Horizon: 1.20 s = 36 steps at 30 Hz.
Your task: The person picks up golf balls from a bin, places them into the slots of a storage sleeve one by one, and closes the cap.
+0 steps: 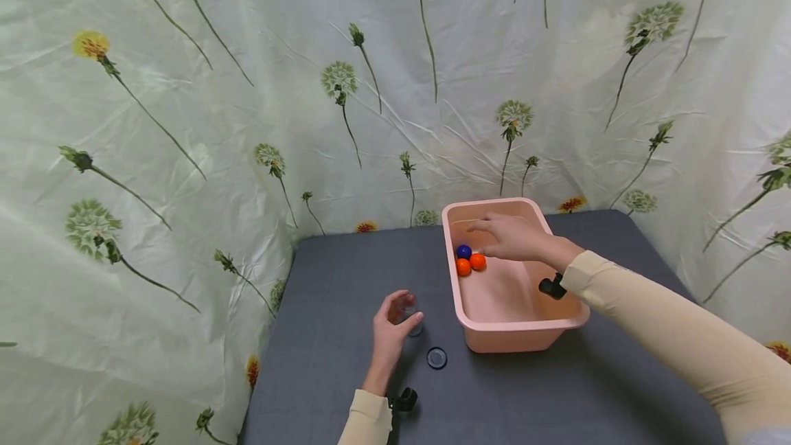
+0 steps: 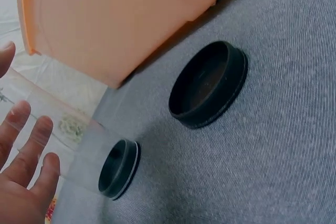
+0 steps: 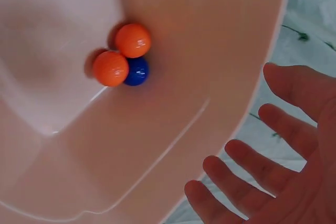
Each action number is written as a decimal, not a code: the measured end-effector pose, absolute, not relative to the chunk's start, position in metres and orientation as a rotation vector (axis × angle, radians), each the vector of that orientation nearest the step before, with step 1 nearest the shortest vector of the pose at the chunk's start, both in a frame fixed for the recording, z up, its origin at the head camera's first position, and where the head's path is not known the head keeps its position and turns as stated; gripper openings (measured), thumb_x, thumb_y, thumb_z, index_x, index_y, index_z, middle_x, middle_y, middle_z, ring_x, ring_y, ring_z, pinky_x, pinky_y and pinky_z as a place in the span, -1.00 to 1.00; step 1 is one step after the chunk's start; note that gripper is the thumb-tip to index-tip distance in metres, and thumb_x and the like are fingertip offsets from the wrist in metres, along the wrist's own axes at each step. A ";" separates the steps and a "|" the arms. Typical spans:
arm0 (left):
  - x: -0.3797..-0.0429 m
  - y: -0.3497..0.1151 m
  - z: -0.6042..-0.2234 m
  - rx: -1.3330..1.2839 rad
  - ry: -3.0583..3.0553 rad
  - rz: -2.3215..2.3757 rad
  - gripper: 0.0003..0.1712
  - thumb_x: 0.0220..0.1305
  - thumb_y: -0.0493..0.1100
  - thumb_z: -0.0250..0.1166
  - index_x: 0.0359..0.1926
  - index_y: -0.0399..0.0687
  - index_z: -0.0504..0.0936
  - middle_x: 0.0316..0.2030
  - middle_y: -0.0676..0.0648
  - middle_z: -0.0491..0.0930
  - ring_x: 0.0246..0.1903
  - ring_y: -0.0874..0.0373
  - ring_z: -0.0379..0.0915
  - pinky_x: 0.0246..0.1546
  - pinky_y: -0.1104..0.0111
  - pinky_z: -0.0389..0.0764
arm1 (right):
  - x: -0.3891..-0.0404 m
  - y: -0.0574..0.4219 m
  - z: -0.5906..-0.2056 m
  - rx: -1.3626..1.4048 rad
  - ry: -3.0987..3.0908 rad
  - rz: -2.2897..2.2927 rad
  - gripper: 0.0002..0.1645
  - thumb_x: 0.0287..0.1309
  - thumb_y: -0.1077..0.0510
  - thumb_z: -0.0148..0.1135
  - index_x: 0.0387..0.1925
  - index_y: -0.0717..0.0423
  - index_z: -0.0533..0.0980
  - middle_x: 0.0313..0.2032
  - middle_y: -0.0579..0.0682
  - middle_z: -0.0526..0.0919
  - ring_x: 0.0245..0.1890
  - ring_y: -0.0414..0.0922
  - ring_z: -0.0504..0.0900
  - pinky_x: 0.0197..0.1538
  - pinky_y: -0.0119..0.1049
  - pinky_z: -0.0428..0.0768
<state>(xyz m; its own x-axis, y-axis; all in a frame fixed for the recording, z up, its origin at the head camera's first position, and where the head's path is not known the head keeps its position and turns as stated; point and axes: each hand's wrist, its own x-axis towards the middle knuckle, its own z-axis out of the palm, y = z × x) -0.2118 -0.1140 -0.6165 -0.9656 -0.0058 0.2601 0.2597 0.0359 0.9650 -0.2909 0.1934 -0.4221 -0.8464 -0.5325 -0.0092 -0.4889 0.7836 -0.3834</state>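
Note:
My left hand (image 1: 388, 334) curves its thumb and fingers around a clear cylindrical container (image 2: 79, 140), which stands on the table with a black base (image 2: 119, 170). A round black lid (image 1: 437, 358) lies beside it, hollow side up. Over the pink plastic bin (image 1: 525, 326) hovers my right hand (image 1: 509, 237), fingers spread and relaxed, with nothing in its grasp. Two orange balls (image 3: 111, 68) and a dark blue ball (image 3: 137, 72) sit together in a corner of the bin, below and beyond the right fingertips.
Dark grey fabric covers the table (image 1: 334, 280). A pale curtain (image 1: 235, 108) with a dandelion print hangs behind the table and along its sides. The bin's raised walls stand to the right of the container and lid.

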 end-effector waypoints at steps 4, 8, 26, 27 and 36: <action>-0.212 -0.115 -0.618 -0.257 -2.138 -2.027 -0.42 0.13 -0.25 0.54 0.19 -0.10 0.58 0.02 -0.06 0.67 0.04 0.02 0.57 0.11 0.14 0.52 | -0.304 0.191 -0.433 -0.847 2.800 -0.501 -0.38 0.30 0.07 0.32 0.34 0.12 0.46 0.27 0.19 0.47 0.24 0.18 0.46 0.20 0.15 0.48; -0.212 -0.118 -0.618 -0.250 -2.169 -2.004 -0.45 0.13 -0.27 0.53 0.17 -0.08 0.61 -0.02 -0.02 0.69 0.00 0.04 0.58 0.06 0.29 0.53 | -0.317 0.190 -0.442 -0.863 2.739 -0.496 -0.39 0.31 0.11 0.29 0.35 0.16 0.44 0.27 0.17 0.49 0.27 0.19 0.44 0.26 0.16 0.42; -0.220 -0.124 -0.626 -0.313 -2.195 -2.066 -0.54 0.13 -0.23 0.53 0.08 0.03 0.68 -0.04 -0.01 0.69 0.00 0.08 0.59 -0.02 0.33 0.60 | -0.357 0.192 -0.494 -0.683 2.612 -0.565 -0.52 0.09 0.31 0.40 0.10 0.21 0.61 -0.02 0.17 0.68 -0.16 0.03 0.56 0.03 -0.03 0.57; -0.221 -0.125 -0.626 -0.317 -2.194 -2.068 -0.54 0.13 -0.22 0.54 0.08 0.03 0.68 -0.04 0.00 0.69 0.00 0.08 0.59 -0.02 0.33 0.60 | -0.358 0.192 -0.496 -0.688 2.613 -0.544 -0.53 0.08 0.32 0.39 0.09 0.23 0.62 -0.04 0.18 0.69 -0.20 0.02 0.55 0.01 -0.04 0.57; -0.225 -0.129 -0.626 -0.362 -2.180 -2.078 -0.53 0.12 -0.40 0.48 0.03 0.07 0.69 -0.06 -0.01 0.70 -0.03 0.06 0.62 -0.05 0.33 0.60 | -0.361 0.196 -0.499 -0.652 2.573 -0.525 -0.51 0.07 0.31 0.38 0.10 0.20 0.63 0.04 0.17 0.67 -0.12 0.02 0.56 0.09 -0.01 0.55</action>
<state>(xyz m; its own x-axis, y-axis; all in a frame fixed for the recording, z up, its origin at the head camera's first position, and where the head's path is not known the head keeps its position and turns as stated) -0.2253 -0.1291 -0.6256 -0.9658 0.0976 0.2404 0.2448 0.0357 0.9689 -0.3611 0.1958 -0.4987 -0.7957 -0.5187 -0.3126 -0.3546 0.8175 -0.4538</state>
